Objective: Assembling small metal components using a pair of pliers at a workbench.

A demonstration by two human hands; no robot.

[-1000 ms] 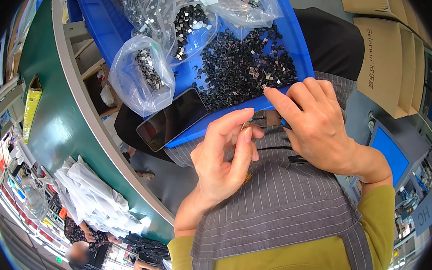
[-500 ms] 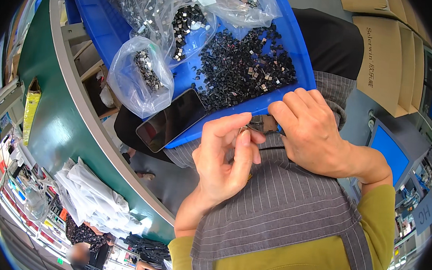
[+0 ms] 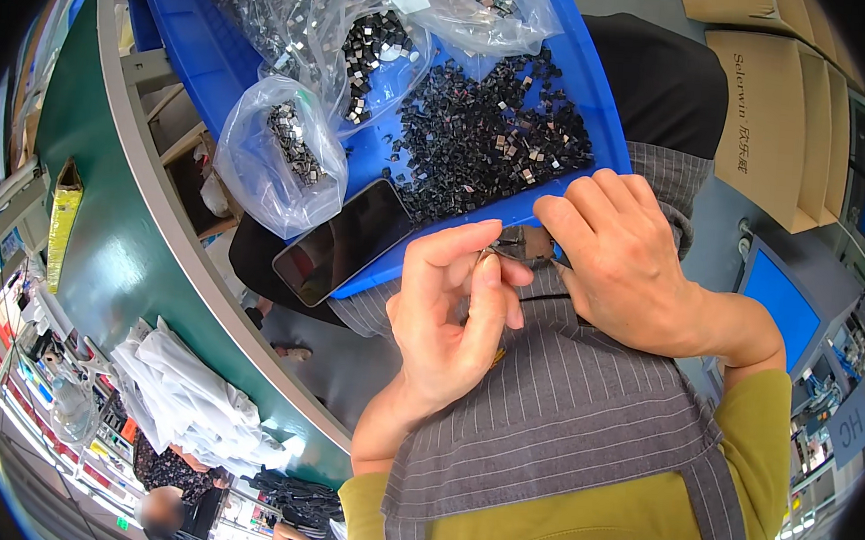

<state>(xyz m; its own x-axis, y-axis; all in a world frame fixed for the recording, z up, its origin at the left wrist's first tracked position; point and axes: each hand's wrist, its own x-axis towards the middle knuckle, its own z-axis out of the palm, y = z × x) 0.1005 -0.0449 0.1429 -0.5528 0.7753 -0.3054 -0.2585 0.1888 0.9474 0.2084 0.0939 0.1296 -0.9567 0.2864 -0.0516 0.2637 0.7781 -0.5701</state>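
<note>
Left hand: our left hand [image 3: 441, 316] has thumb and index finger pinched on a tiny glinting metallic piece [image 3: 488, 253], mostly hidden, too small for us to make out properly.
Right hand: our right hand [image 3: 622, 263] is curled around a small dark metal tool with a bit of blue on it [image 3: 525, 243]; kinda plier-like, but our knuckles cover most of it.
Where the piece is: right at our left fingertips, by the tool's tip, just over the tray's near edge.
Tray: a big blue plastic tray [image 3: 188, 37] in front of us, with a loose heap of small black pieces [image 3: 466, 142] on its right side.
Bag: a clear plastic bag of small silvery pieces [image 3: 244, 172] sits open on the left side.
Phone: a black flat smartphone [image 3: 344, 244], lying slanted at the tray's near left corner.
Off to the left: a curved green bench with a pale edge [image 3: 114, 238], plus a crumpled white cloth bundle [image 3: 188, 393] on it.
Off to the right: brown cardboard boxes [image 3: 779, 124] and a grey monitor with a blue screen [image 3: 781, 299].
</note>
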